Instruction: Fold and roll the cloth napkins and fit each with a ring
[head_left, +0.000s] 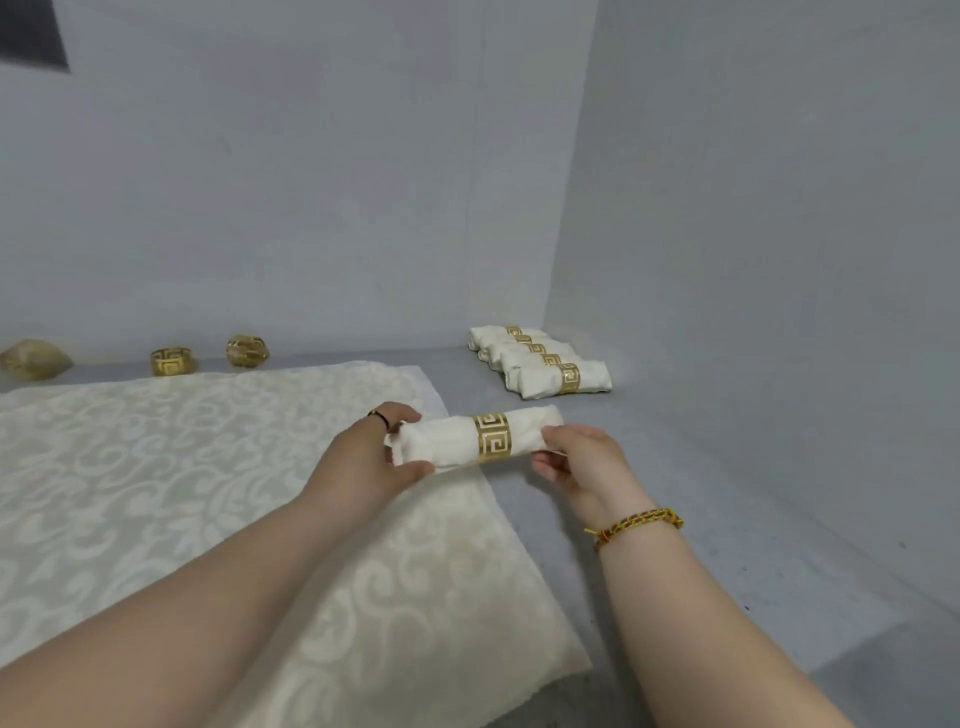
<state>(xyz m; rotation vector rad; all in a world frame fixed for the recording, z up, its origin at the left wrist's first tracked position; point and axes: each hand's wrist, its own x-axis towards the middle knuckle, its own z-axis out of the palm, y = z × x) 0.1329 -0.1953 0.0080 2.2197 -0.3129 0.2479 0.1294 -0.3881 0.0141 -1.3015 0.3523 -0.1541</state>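
Grey walls meet in a corner behind a grey table (701, 493), and a pale patterned cloth (182, 493) covers the left and middle of the frame. At the centre, over the right edge of that cloth, both hands hold a roll (441, 444) with a gold ring (492, 437) around its middle. The left hand (363, 457) is curled around the left end. The right hand (587, 465) pinches the right end between thumb and fingers. Four finished rolls (540, 361) lie side by side right of centre, near the corner. At the far left, by the wall, stand spare rings (174, 360).

Probably the ring can slide toward one end if the roll is tilted, because the fabric is soft. If one hand lets go too early, that end may open. A careless placing may also push the finished rolls out of line.

No brand, label or writing can be read; the ring shows only a key-shaped pattern.
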